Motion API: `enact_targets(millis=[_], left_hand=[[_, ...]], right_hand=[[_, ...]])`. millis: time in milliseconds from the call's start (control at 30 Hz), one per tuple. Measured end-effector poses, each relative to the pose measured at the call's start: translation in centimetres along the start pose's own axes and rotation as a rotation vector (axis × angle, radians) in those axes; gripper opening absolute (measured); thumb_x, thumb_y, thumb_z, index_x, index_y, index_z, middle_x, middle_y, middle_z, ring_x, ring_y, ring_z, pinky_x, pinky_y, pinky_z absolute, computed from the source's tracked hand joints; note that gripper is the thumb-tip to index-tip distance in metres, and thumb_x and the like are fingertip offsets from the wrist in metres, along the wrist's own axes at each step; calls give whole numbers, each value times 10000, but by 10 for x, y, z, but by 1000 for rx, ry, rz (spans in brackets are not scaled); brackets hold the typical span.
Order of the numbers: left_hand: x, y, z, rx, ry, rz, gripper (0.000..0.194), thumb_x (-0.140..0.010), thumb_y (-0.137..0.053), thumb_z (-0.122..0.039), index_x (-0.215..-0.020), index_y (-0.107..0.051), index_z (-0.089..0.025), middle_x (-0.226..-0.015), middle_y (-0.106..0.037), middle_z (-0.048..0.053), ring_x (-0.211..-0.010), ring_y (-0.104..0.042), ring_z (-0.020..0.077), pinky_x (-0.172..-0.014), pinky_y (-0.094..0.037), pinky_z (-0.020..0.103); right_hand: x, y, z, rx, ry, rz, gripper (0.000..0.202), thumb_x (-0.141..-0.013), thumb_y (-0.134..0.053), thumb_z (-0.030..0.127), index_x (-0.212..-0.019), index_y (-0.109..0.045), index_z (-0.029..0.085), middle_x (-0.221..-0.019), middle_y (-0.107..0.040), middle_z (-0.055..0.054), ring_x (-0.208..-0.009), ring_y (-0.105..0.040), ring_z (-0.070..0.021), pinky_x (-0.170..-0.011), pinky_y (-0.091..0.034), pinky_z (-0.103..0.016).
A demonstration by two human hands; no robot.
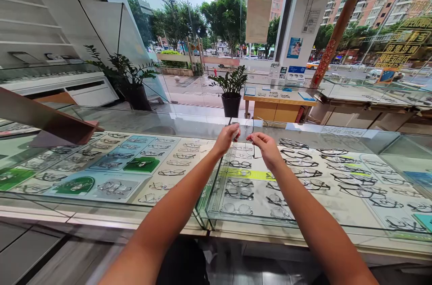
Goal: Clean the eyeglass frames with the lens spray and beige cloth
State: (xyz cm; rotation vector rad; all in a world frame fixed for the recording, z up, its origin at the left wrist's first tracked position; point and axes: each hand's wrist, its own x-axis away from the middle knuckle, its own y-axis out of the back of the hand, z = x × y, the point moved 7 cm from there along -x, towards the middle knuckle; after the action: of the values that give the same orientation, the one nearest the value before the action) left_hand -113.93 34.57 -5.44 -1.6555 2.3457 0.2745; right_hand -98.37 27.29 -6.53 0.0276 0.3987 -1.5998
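My two hands are held up in front of me, above the glass display counter. In my right hand is a pair of thin-rimmed eyeglasses, pinched by the frame between thumb and fingers and turned on its side. A small gap to the left, my left hand is closed with its thumb on top. Something small and pale shows at its fingertips, too small to name. Below both hands, rows of eyeglasses lie under the glass.
More eyeglasses fill the left case, with green trays among them. A brown angled panel rests on the counter at left. Potted plants stand behind it, before the window. A wooden display table is further back.
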Motion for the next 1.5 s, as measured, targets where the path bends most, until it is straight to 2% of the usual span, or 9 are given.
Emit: enact_targets(millis=[200, 400, 533, 767, 900, 1067, 1133, 1333, 1500], left_hand=[[2, -7, -1, -97, -40, 80, 527, -877, -537, -695, -668, -542, -211, -669, -519, 13, -638, -472, 158, -642, -415, 322], [1, -9, -5, -111, -38, 90, 537, -880, -545, -719, -696, -539, -214, -694, -537, 13, -653, -498, 166, -660, -430, 334], [0, -9, -8, -132, -67, 77, 512, -862, -544, -697, -674, -517, -221, -663, -500, 6, -643, -445, 162, -647, -408, 333], [0, -10, -8, -158, -124, 96, 537, -886, -524, -711, -656, -489, -226, -670, -495, 16, -656, -432, 174, -667, -394, 339], [-1, -7, -6, -199, -134, 113, 572, -916, -500, -734, -664, -527, -221, -687, -514, 22, -678, -445, 183, -696, -391, 341], [7, -22, 1, -338, -152, 297, 557, -911, -552, -730, -710, -567, -210, -715, -554, 13, -739, -489, 194, -744, -379, 327], [10, -28, 5, -349, -158, 331, 541, -913, -554, -715, -718, -551, -210, -707, -535, 1, -736, -472, 191, -741, -362, 320], [12, -34, 12, -403, -157, 296, 531, -940, -544, -689, -722, -540, -205, -707, -523, -6, -726, -457, 186, -716, -310, 311], [12, -33, 10, -407, -177, 252, 561, -936, -546, -725, -707, -529, -214, -688, -528, -4, -714, -454, 192, -712, -309, 312]], right_hand=[[4, -8, 2, 76, 11, 38, 433, -710, -911, 681, -806, -841, 265, -913, -800, -50, -947, -629, -244, -999, -464, -429], [5, -9, 1, 89, 16, 60, 430, -723, -904, 682, -807, -840, 265, -897, -796, -47, -923, -617, -240, -982, -462, -426], [5, -9, 1, 94, 19, 75, 430, -732, -901, 679, -818, -838, 262, -921, -808, -51, -939, -621, -240, -974, -466, -419], [6, -13, 3, 83, 28, 113, 426, -746, -896, 677, -820, -829, 262, -919, -813, -51, -976, -657, -252, -1010, -480, -431], [4, -7, 5, 77, 36, 61, 407, -747, -895, 661, -812, -820, 267, -920, -800, -42, -974, -651, -243, -1000, -473, -411], [-5, 11, 3, 9, 52, -52, 401, -731, -889, 651, -822, -816, 267, -932, -787, -32, -921, -608, -213, -898, -459, -364], [-7, 16, 1, -7, 55, -80, 377, -733, -896, 626, -829, -824, 268, -951, -790, -28, -907, -595, -204, -867, -444, -352], [-8, 20, 0, -35, 59, -113, 334, -742, -900, 592, -827, -834, 275, -976, -795, -23, -902, -569, -198, -828, -424, -341], [-7, 20, 2, 9, 65, -125, 354, -751, -875, 610, -833, -821, 269, -985, -806, -36, -914, -588, -213, -838, -434, -356]])
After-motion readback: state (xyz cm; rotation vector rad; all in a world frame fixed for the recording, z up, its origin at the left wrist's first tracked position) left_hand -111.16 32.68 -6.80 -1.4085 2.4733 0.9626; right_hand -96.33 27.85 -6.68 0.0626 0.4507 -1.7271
